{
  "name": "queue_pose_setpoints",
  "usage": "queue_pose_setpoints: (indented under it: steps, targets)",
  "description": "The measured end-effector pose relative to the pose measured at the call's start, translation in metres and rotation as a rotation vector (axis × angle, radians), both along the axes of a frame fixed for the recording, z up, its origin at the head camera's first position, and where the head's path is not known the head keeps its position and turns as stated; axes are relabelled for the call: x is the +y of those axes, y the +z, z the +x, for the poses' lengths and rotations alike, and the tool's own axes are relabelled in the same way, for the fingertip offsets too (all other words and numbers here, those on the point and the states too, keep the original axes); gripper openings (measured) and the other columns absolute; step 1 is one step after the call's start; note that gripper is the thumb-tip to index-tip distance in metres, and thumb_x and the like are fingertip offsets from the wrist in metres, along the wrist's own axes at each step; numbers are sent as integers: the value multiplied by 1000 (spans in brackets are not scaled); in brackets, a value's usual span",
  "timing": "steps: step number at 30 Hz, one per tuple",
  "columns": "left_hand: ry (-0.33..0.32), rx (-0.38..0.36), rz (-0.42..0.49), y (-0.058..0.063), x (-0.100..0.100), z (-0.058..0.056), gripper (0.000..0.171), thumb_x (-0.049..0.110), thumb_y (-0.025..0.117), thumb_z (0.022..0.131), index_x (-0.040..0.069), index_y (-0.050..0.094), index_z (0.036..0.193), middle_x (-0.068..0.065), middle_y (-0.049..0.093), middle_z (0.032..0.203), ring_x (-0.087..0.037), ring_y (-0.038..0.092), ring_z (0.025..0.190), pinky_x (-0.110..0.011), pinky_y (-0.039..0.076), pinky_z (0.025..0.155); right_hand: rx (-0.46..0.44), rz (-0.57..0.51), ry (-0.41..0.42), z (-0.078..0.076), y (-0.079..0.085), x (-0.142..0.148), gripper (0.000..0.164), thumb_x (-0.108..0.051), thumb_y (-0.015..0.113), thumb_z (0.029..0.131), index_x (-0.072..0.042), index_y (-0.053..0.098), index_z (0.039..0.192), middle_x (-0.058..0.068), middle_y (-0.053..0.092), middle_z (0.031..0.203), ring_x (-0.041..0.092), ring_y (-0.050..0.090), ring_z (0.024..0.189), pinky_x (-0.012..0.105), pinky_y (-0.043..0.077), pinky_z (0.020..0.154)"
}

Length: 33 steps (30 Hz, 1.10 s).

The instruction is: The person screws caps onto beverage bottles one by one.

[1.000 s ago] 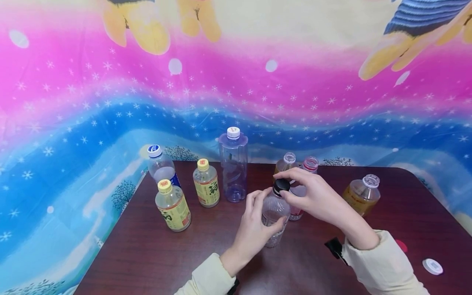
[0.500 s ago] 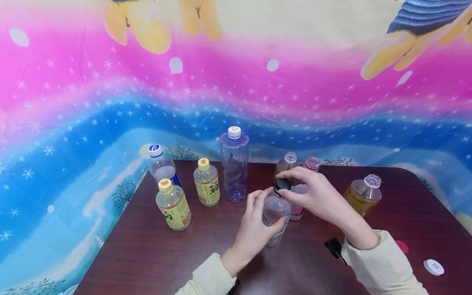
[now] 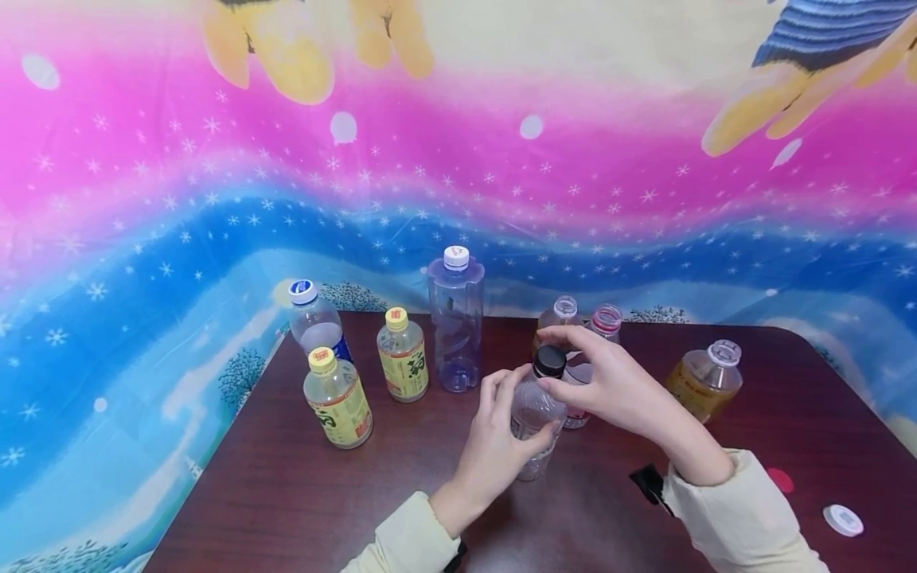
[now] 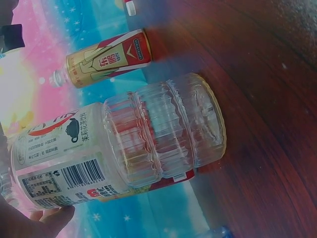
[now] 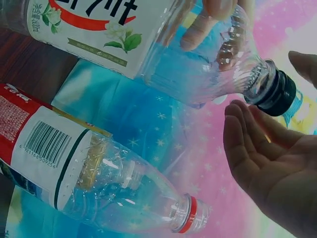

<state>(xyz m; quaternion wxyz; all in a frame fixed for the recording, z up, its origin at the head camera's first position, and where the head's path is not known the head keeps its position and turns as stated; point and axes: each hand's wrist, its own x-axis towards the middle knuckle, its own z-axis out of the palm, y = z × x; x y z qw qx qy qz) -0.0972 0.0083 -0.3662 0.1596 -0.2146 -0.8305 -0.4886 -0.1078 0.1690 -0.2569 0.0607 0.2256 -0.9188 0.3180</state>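
A clear ribbed plastic bottle (image 3: 532, 406) with a black cap (image 3: 549, 360) stands on the table in front of me. My left hand (image 3: 485, 454) grips its body, thumb on the near side. Its printed paper-like label (image 4: 59, 153) and ribbed base (image 4: 203, 116) show in the left wrist view. My right hand (image 3: 616, 386) is spread around the black cap; in the right wrist view the thumb and fingers stand apart from it, on either side. A capless bottle with a red neck ring (image 5: 186, 214) is just beyond the right hand.
Left of the hands stand two yellow-capped bottles (image 3: 339, 410), a blue-and-white-capped bottle (image 3: 315, 326) and a tall purple-tinted bottle (image 3: 456, 326). Capless bottles stand behind the hands and at right (image 3: 705, 382). A red cap (image 3: 781, 480) and white cap (image 3: 843, 520) lie front right.
My right thumb and fingers have loosened from the black cap and moved apart, so more of the cap shows. The left hand keeps its grip on the bottle.
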Motion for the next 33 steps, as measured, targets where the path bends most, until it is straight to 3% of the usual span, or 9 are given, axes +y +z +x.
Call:
queue_pose_setpoints:
  steps: [8, 14, 21, 26, 29, 33]
  targets:
    - [0, 18, 11, -1, 0, -1, 70, 26, 76, 80, 17, 41, 141, -4, 43, 125, -17, 55, 110, -33, 51, 92, 30, -41, 29, 0, 1, 6, 34, -14, 70, 85, -10, 64, 119, 7, 67, 112, 20, 65, 98, 40, 53, 86]
    - [-1, 15, 12, -1, 0, -1, 71, 26, 76, 80, 18, 41, 141, -4, 43, 125, -17, 55, 110, -34, 51, 93, 24, -35, -24, -1, 1, 5, 31, -16, 72, 83, -10, 67, 113, 4, 69, 104, 18, 65, 94, 42, 52, 85]
    - [-6, 24, 17, -2, 0, -1, 71, 26, 77, 79, 18, 42, 140, -5, 43, 125, -17, 55, 112, -33, 51, 94, -23, -58, -89, 0, 4, 3, 33, -23, 76, 81, -9, 68, 109, 5, 69, 98, 17, 65, 90, 31, 54, 77]
    - [-3, 26, 17, -1, 0, -1, 70, 26, 77, 80, 18, 41, 140, -5, 43, 125, -16, 55, 112, -34, 51, 95, -30, -38, -125, 0, 2, 1, 36, -26, 78, 78, -7, 66, 107, 5, 68, 96, 17, 63, 89, 33, 54, 78]
    - [3, 20, 11, -1, 0, 0, 71, 26, 77, 80, 19, 41, 140, -5, 43, 125, -17, 55, 111, -34, 51, 94, -28, -20, -95, -1, 0, 3, 43, -27, 78, 79, -6, 62, 114, 8, 67, 103, 20, 63, 92, 38, 55, 79]
    - [0, 10, 13, 0, 0, 0, 72, 26, 77, 79, 19, 42, 140, -5, 43, 125, -17, 55, 110, -33, 51, 93, 3, -26, 12, -1, -1, 7, 51, -19, 74, 82, -7, 56, 128, 11, 64, 118, 24, 63, 100, 47, 53, 86]
